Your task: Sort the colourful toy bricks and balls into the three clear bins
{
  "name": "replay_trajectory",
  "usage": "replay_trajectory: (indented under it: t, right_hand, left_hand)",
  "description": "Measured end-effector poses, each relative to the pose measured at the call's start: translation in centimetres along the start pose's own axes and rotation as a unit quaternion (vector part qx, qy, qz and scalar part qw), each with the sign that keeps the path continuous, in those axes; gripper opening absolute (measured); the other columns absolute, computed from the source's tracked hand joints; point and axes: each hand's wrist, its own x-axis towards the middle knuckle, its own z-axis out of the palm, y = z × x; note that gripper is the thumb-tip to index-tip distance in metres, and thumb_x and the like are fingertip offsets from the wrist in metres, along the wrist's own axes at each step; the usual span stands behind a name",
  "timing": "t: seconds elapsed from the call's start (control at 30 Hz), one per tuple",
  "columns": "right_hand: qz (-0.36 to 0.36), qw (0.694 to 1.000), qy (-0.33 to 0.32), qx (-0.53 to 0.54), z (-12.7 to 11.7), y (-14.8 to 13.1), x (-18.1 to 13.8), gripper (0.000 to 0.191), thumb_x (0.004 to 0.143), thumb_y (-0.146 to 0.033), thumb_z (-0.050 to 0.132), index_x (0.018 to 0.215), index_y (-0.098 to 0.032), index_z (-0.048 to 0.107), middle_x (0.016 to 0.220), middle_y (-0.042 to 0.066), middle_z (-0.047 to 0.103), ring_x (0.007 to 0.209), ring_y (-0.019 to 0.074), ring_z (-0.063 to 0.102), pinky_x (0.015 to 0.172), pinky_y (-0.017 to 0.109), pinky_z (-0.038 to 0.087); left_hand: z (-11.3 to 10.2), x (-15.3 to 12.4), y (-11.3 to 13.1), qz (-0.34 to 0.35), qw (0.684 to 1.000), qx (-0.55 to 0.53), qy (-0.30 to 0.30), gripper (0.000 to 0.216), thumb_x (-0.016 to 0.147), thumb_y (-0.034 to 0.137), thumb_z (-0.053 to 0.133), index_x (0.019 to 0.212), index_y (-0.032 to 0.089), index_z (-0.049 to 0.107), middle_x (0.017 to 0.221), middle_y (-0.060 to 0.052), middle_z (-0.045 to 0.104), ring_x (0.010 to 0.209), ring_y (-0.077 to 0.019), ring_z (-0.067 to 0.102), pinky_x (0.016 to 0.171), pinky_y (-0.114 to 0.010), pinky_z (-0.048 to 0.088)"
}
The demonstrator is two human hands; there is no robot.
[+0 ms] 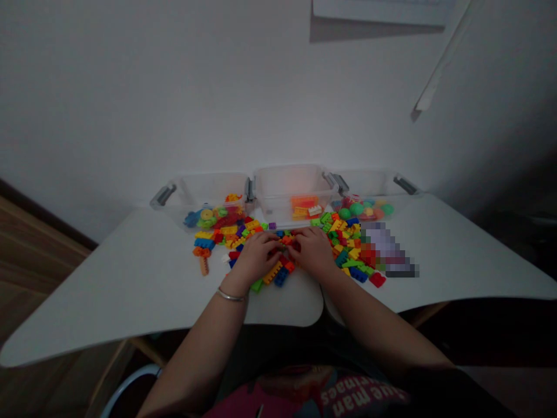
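Note:
Loose toy building bricks [274,270] in many colours lie in a heap on the white table, around and under both hands. My left hand [260,254] reaches in with bent fingers, a silver bangle on its wrist. Facing it, my right hand [312,251] has its fingers curled inward. The fingertips of both hands close on a small brick [285,248] between them; its shape is mostly hidden. A blue brick [281,277] and a yellow brick [272,271] lie just below the hands. More bricks [346,235] spread beyond my right hand.
Three clear plastic bins stand against the wall: the left bin [213,186] and right bin [369,181] hold colourful toy pieces, and the middle bin [285,180] has a few bricks. A pixelated object [387,249] lies at the right. An orange piece [203,264] sits at the left.

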Motion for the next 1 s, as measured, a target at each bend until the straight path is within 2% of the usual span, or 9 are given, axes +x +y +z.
replay_trajectory:
  t: [0.17, 0.3, 0.4, 0.5, 0.57, 0.67, 0.8, 1.0]
  right_hand:
    - [-0.007, 1.000, 0.016, -0.004, -0.4, 0.1, -0.2, 0.019, 0.080, -0.036, 0.064, 0.084, -0.019, 0.071, 0.091, 0.009, 0.073, 0.094, 0.0256, 0.063, 0.101, 0.042, 0.038]
    - [0.005, 0.998, 0.041, 0.049, -0.3, 0.4, -0.2, 0.015, 0.082, -0.034, 0.063, 0.083, -0.021, 0.070, 0.084, 0.005, 0.074, 0.085, 0.0217, 0.066, 0.104, 0.043, 0.037]
    - [0.054, 0.985, 0.092, 0.134, -0.7, 1.0, 0.1, 0.018, 0.083, -0.036, 0.061, 0.090, -0.023, 0.070, 0.086, 0.004, 0.074, 0.082, 0.0213, 0.068, 0.089, 0.039, 0.049]
    - [0.091, 0.958, 0.170, 0.210, -2.0, 2.1, 1.1, 0.023, 0.084, -0.039, 0.059, 0.095, -0.022, 0.069, 0.091, 0.005, 0.074, 0.079, 0.0201, 0.068, 0.074, 0.033, 0.054]
    - [0.100, 0.945, 0.223, 0.216, -3.3, 3.1, 2.3, 0.024, 0.083, -0.038, 0.060, 0.095, -0.020, 0.068, 0.089, 0.006, 0.073, 0.076, 0.0200, 0.067, 0.072, 0.033, 0.054]
    - [0.092, 0.938, 0.256, 0.213, -5.1, 4.7, 4.7, 0.026, 0.083, -0.034, 0.058, 0.103, -0.019, 0.066, 0.094, 0.008, 0.073, 0.077, 0.0199, 0.067, 0.074, 0.035, 0.054]
    - [0.059, 0.947, 0.250, 0.192, -5.7, 6.6, 7.6, 0.028, 0.085, -0.030, 0.053, 0.109, -0.019, 0.064, 0.102, 0.008, 0.071, 0.087, 0.0211, 0.067, 0.084, 0.039, 0.053]
    - [0.040, 0.988, 0.135, 0.058, -4.4, 7.2, 9.3, 0.027, 0.085, -0.027, 0.051, 0.099, -0.017, 0.072, 0.094, 0.011, 0.074, 0.090, 0.0263, 0.066, 0.090, 0.047, 0.048]
  left_hand:
    - [-0.1, 0.0, 0.1, 0.001, 1.000, 0.005, -0.005, 0.016, 0.086, 0.023, 0.060, 0.097, 0.023, 0.071, 0.114, -0.007, 0.065, 0.110, -0.0241, 0.057, 0.096, -0.047, 0.045]
    - [-0.2, 0.1, 0.1, 0.008, 1.000, 0.003, -0.004, 0.016, 0.086, 0.023, 0.060, 0.098, 0.023, 0.071, 0.113, -0.007, 0.066, 0.109, -0.0236, 0.057, 0.095, -0.046, 0.046]
    - [-0.2, 0.0, 0.1, 0.011, 1.000, 0.004, -0.003, 0.016, 0.086, 0.022, 0.059, 0.098, 0.024, 0.071, 0.113, -0.007, 0.066, 0.109, -0.0232, 0.058, 0.095, -0.046, 0.046]
    - [-0.2, 0.0, 0.0, 0.014, 1.000, 0.003, -0.005, 0.017, 0.086, 0.021, 0.059, 0.098, 0.024, 0.071, 0.113, -0.007, 0.066, 0.109, -0.0231, 0.058, 0.096, -0.046, 0.046]
    - [-0.3, -0.1, 0.0, 0.012, 1.000, -0.001, -0.007, 0.016, 0.086, 0.022, 0.059, 0.097, 0.024, 0.071, 0.112, -0.006, 0.066, 0.109, -0.0228, 0.058, 0.096, -0.045, 0.046]
    - [-0.4, 0.0, 0.1, 0.006, 1.000, -0.001, -0.008, 0.016, 0.086, 0.023, 0.059, 0.097, 0.024, 0.070, 0.111, -0.007, 0.066, 0.108, -0.0227, 0.058, 0.096, -0.044, 0.046]
    - [-0.5, 0.0, 0.2, 0.002, 1.000, -0.002, -0.011, 0.017, 0.086, 0.022, 0.058, 0.098, 0.022, 0.071, 0.109, -0.008, 0.067, 0.106, -0.0230, 0.059, 0.096, -0.045, 0.046]
    - [-0.3, 0.0, 0.0, 0.000, 1.000, 0.000, -0.013, 0.017, 0.086, 0.023, 0.058, 0.098, 0.023, 0.070, 0.109, -0.007, 0.067, 0.107, -0.0233, 0.058, 0.096, -0.045, 0.046]
